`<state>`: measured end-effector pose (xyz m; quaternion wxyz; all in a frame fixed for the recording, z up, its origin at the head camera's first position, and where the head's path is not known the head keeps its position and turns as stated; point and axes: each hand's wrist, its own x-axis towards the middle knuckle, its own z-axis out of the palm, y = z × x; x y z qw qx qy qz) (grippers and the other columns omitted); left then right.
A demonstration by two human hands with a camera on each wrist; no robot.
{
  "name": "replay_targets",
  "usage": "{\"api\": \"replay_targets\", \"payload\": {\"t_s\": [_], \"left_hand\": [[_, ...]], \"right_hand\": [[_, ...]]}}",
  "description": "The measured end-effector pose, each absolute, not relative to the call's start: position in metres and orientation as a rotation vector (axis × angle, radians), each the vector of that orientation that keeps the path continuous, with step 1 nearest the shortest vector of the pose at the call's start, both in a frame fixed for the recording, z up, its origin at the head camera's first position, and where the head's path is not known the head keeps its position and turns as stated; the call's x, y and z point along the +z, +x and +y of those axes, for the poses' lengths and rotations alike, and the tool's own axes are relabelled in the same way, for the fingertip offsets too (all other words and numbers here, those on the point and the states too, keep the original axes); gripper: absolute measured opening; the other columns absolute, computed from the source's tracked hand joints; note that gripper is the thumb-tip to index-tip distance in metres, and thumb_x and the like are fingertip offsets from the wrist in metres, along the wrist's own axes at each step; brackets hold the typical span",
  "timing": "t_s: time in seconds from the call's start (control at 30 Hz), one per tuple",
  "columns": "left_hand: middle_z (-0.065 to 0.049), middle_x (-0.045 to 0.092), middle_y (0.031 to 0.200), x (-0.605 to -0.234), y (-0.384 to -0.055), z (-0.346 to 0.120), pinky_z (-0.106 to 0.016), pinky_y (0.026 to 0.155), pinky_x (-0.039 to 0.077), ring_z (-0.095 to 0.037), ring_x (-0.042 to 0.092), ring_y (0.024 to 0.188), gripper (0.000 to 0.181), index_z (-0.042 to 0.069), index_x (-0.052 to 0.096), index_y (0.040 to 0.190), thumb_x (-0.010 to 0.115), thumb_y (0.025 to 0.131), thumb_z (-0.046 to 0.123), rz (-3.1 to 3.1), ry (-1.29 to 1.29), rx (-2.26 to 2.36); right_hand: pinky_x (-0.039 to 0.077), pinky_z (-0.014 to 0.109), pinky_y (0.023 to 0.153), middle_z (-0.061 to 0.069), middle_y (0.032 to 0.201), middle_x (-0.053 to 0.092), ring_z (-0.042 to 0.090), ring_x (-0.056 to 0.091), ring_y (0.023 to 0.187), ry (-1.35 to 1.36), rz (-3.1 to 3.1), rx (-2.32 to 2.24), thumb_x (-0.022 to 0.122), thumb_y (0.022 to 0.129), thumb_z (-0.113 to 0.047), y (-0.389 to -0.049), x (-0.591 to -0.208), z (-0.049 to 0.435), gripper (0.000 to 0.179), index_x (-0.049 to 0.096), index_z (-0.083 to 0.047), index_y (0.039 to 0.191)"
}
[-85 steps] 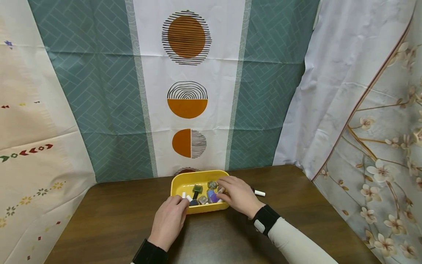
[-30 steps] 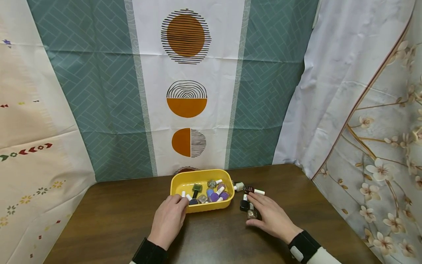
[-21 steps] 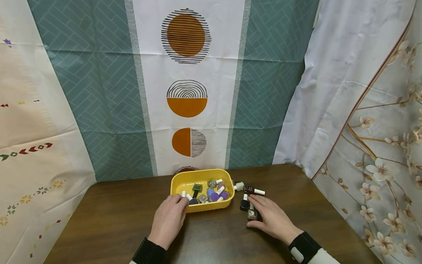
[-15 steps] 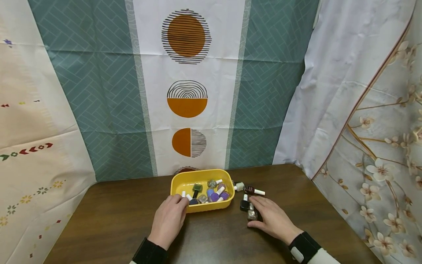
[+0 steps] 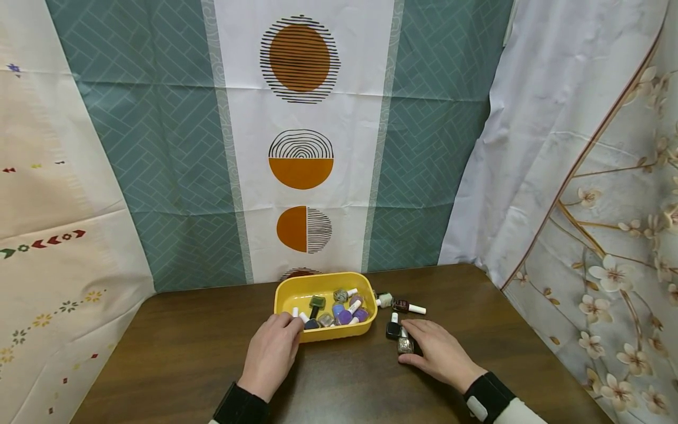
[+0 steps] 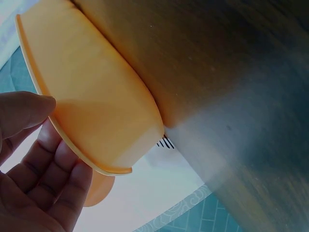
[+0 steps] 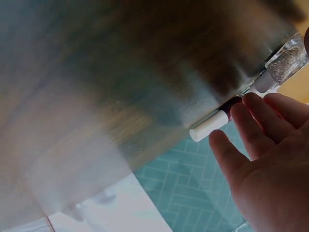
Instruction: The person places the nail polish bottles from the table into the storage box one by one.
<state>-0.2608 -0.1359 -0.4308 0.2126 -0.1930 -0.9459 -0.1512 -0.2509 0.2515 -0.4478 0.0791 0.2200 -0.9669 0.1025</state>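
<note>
My left hand (image 5: 271, 352) pinches the near left rim of a yellow plastic tray (image 5: 335, 334), thumb outside and fingers curled over the edge. Several nail polish bottles lie inside, among them a green one (image 5: 317, 301) and a purple one (image 5: 344, 317). To the right of the tray, my right hand (image 5: 441, 354) lies over the table with its fingers nearly straight. Its thumb and fingertips are beside a glittery nail polish bottle (image 5: 405, 345) with a pale cap; whether they touch it is unclear. A black nail polish bottle (image 5: 393, 330) lies just left of that one.
A dark red nail polish bottle (image 5: 401, 305) with a white cap and a pale green one (image 5: 385, 300) lie behind my right hand, close to the tray's right end. The wooden table (image 5: 175, 353) ends at a patterned curtain (image 5: 302, 229).
My right hand has left the tray and moved right and nearer to me, where it now lingers by the glittery bottle. The left hand and the tray have stayed in place.
</note>
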Motion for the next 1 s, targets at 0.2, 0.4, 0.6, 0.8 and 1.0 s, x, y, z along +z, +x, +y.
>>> {"api": "replay_targets", "payload": {"t_s": [0.2, 0.4, 0.6, 0.8, 1.0], "left_hand": [[0.001, 0.066, 0.098, -0.4302, -0.2601, -0.1354, -0.04, 0.087, 0.06, -0.018, 0.056, 0.088, 0.027, 0.017, 0.076, 0.105, 0.096, 0.087, 0.01, -2.643, -0.531, -0.432], [0.001, 0.066, 0.099, -0.4308, -0.2603, -0.1355, -0.04, 0.087, 0.061, -0.018, 0.056, 0.088, 0.027, 0.017, 0.076, 0.105, 0.096, 0.087, 0.011, -2.644, -0.526, -0.429], [0.0, 0.067, 0.099, -0.4315, -0.2608, -0.1361, -0.04, 0.087, 0.061, -0.019, 0.058, 0.089, 0.027, 0.018, 0.076, 0.104, 0.096, 0.087, 0.01, -2.629, -0.533, -0.425], [0.001, 0.067, 0.099, -0.4312, -0.2602, -0.136, -0.04, 0.087, 0.061, -0.018, 0.058, 0.089, 0.027, 0.017, 0.076, 0.105, 0.096, 0.088, 0.011, -2.631, -0.532, -0.429], [0.001, 0.066, 0.099, -0.4307, -0.2597, -0.1356, -0.039, 0.085, 0.06, -0.018, 0.056, 0.088, 0.027, 0.017, 0.076, 0.105, 0.095, 0.088, 0.01, -2.634, -0.529, -0.425]], "right_hand": [[0.047, 0.06, 0.116, 0.018, 0.146, 0.068, 0.039, 0.062, 0.137, 0.645, -2.903, 0.294, 0.085, 0.096, -0.05, -0.2521, -0.4492, 0.2508, 0.075, 0.065, 0.001, 0.148], [0.048, 0.059, 0.115, 0.017, 0.144, 0.068, 0.038, 0.063, 0.136, 0.648, -2.905, 0.284, 0.084, 0.097, -0.05, -0.2521, -0.449, 0.25, 0.073, 0.066, 0.0, 0.147], [0.049, 0.06, 0.114, 0.017, 0.145, 0.068, 0.039, 0.063, 0.136, 0.658, -2.906, 0.284, 0.083, 0.098, -0.05, -0.2519, -0.448, 0.2499, 0.073, 0.066, 0.0, 0.148], [0.049, 0.061, 0.114, 0.019, 0.145, 0.067, 0.04, 0.063, 0.137, 0.657, -2.913, 0.285, 0.084, 0.098, -0.049, -0.252, -0.4471, 0.2489, 0.072, 0.066, 0.0, 0.148], [0.049, 0.061, 0.114, 0.018, 0.146, 0.067, 0.04, 0.062, 0.137, 0.652, -2.928, 0.288, 0.083, 0.098, -0.049, -0.2521, -0.4465, 0.2483, 0.072, 0.065, -0.001, 0.149]]}}
